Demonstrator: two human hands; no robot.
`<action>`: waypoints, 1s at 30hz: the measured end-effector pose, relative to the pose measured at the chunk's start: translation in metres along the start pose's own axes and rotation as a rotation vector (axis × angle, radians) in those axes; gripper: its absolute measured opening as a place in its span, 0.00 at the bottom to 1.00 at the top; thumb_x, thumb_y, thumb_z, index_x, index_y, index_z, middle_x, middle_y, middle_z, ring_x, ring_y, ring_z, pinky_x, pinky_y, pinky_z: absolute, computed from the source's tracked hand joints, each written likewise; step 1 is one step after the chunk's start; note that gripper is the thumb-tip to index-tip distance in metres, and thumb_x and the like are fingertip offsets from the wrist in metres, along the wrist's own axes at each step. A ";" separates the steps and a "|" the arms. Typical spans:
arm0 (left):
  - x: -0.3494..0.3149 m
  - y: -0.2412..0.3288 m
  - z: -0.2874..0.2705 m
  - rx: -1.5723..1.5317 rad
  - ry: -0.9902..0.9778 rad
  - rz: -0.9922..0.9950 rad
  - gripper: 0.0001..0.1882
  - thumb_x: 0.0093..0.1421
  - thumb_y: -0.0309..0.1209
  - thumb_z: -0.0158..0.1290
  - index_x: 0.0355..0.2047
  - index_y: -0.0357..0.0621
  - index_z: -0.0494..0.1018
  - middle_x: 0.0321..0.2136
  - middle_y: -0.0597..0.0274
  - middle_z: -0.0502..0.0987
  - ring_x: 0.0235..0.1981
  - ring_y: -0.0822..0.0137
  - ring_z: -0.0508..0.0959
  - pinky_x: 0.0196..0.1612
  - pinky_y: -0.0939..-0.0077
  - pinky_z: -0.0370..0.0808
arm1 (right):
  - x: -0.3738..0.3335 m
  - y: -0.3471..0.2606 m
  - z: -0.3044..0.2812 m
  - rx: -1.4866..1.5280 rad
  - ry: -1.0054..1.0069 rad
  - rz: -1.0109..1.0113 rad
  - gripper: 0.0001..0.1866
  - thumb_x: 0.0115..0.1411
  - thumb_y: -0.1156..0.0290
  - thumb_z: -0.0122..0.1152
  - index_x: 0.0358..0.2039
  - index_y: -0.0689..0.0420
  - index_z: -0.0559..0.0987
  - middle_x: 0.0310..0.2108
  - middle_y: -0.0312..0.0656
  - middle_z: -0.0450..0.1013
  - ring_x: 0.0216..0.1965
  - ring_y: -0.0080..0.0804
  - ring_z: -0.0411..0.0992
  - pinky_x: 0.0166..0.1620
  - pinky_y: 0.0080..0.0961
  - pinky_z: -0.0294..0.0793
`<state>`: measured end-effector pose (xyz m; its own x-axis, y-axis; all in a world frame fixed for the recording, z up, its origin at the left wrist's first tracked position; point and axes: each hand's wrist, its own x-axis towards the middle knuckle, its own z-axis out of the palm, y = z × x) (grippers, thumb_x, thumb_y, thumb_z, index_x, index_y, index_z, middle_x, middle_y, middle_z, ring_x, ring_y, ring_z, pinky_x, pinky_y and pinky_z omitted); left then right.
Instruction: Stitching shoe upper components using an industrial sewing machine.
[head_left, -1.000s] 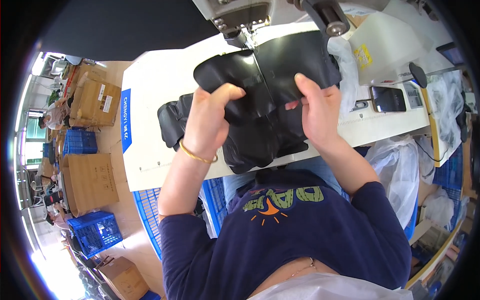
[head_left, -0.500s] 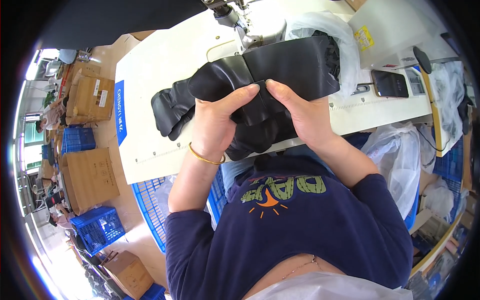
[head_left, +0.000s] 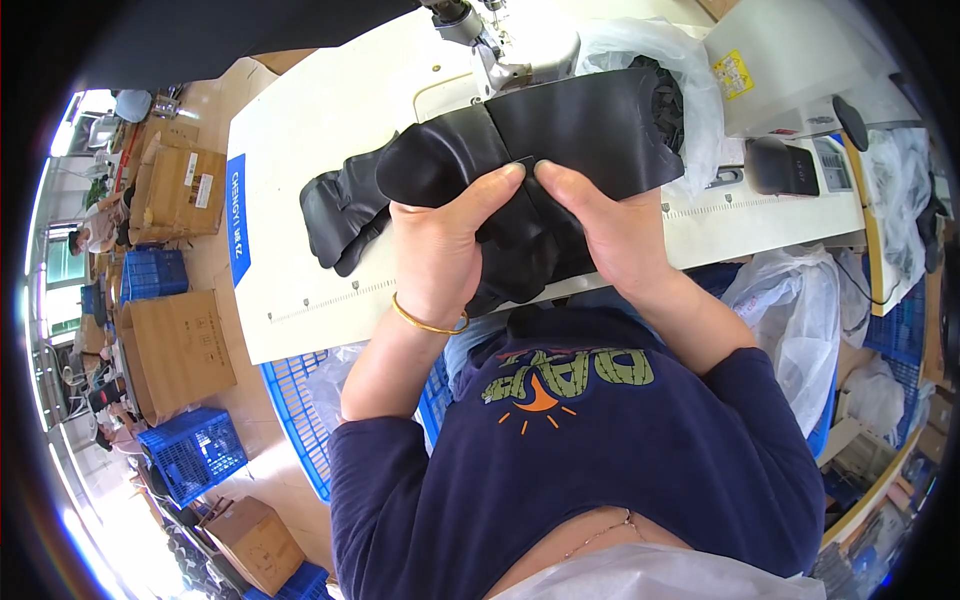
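Observation:
Smooth black leather-like pieces [head_left: 570, 125], joined along a seam, are held up over the white table close to the sewing machine [head_left: 495, 65]. My left hand [head_left: 445, 235] grips them left of the seam, its thumb pressed on the near edge. Close beside that thumb, my right hand [head_left: 620, 225] presses its own thumb on the material, right of the seam. The other fingers of both hands are hidden beneath the pieces. More black folded material [head_left: 340, 215] trails to the left on the table, and some hangs between my wrists.
The white sewing table [head_left: 290, 230] has a ruler marking along its near edge. A clear plastic bag [head_left: 700, 100] with black pieces stands behind my right hand, and a dark phone [head_left: 783, 167] lies farther right. Blue crates [head_left: 195, 455] and cardboard boxes [head_left: 178, 355] stand on the floor at left.
Both thumbs stay pressed at the seam. My left wrist has shifted slightly right and down, and the black pieces have flexed and tilted a little.

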<state>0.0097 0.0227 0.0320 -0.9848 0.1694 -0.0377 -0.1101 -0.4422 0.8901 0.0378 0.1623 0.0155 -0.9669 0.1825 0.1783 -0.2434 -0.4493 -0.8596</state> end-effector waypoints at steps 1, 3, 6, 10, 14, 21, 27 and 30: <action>0.000 -0.001 0.000 0.013 0.005 0.018 0.12 0.49 0.14 0.57 0.35 0.37 0.75 0.31 0.62 0.78 0.32 0.72 0.78 0.38 0.79 0.75 | 0.000 -0.001 -0.001 -0.077 -0.030 -0.012 0.10 0.57 0.77 0.59 0.40 0.61 0.74 0.36 0.34 0.72 0.37 0.18 0.70 0.41 0.17 0.71; 0.001 -0.002 0.001 0.019 0.001 0.021 0.12 0.50 0.14 0.57 0.35 0.37 0.75 0.31 0.62 0.78 0.32 0.72 0.78 0.38 0.79 0.75 | 0.001 0.001 -0.005 -0.108 -0.033 -0.018 0.11 0.56 0.78 0.60 0.40 0.61 0.74 0.36 0.35 0.72 0.37 0.18 0.70 0.40 0.17 0.71; -0.001 -0.001 -0.001 -0.051 0.032 -0.008 0.11 0.51 0.14 0.56 0.35 0.37 0.75 0.30 0.62 0.78 0.31 0.73 0.78 0.37 0.79 0.75 | 0.002 -0.001 -0.004 -0.126 -0.040 -0.034 0.11 0.55 0.78 0.61 0.40 0.62 0.74 0.36 0.35 0.72 0.36 0.19 0.70 0.40 0.18 0.72; -0.002 0.004 -0.003 -0.182 0.049 -0.090 0.10 0.51 0.14 0.55 0.34 0.37 0.75 0.30 0.62 0.78 0.31 0.73 0.77 0.36 0.79 0.74 | 0.004 0.000 0.000 -0.119 -0.031 -0.102 0.12 0.54 0.79 0.61 0.40 0.62 0.74 0.35 0.35 0.72 0.36 0.19 0.70 0.40 0.18 0.72; -0.001 0.003 -0.001 -0.039 -0.030 0.010 0.11 0.51 0.14 0.55 0.34 0.37 0.75 0.30 0.61 0.79 0.30 0.73 0.78 0.36 0.79 0.75 | 0.003 -0.001 0.000 -0.120 -0.042 -0.074 0.12 0.55 0.79 0.61 0.40 0.62 0.73 0.36 0.35 0.72 0.36 0.19 0.70 0.39 0.18 0.72; 0.001 0.007 0.000 0.062 -0.022 0.072 0.12 0.48 0.13 0.56 0.35 0.35 0.75 0.30 0.60 0.79 0.29 0.71 0.78 0.36 0.79 0.76 | 0.001 0.002 0.002 -0.108 -0.018 -0.102 0.12 0.56 0.76 0.61 0.40 0.62 0.74 0.36 0.35 0.72 0.35 0.17 0.70 0.37 0.16 0.72; 0.015 0.027 0.004 0.010 -0.005 -0.035 0.09 0.50 0.15 0.55 0.33 0.35 0.75 0.29 0.59 0.79 0.30 0.70 0.79 0.36 0.78 0.77 | 0.011 -0.017 -0.005 -0.136 0.125 0.063 0.10 0.61 0.68 0.57 0.33 0.62 0.77 0.25 0.34 0.73 0.21 0.17 0.69 0.22 0.14 0.68; 0.034 0.034 0.002 -0.015 -0.004 -0.157 0.08 0.50 0.17 0.56 0.33 0.34 0.75 0.29 0.58 0.78 0.30 0.69 0.79 0.35 0.77 0.77 | 0.022 -0.019 -0.004 -0.079 0.102 0.020 0.10 0.60 0.70 0.57 0.27 0.64 0.78 0.22 0.41 0.73 0.17 0.22 0.65 0.21 0.18 0.63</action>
<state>-0.0270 0.0157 0.0619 -0.9547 0.2413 -0.1742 -0.2650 -0.4226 0.8667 0.0211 0.1789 0.0342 -0.9577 0.2641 0.1148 -0.2135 -0.3839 -0.8984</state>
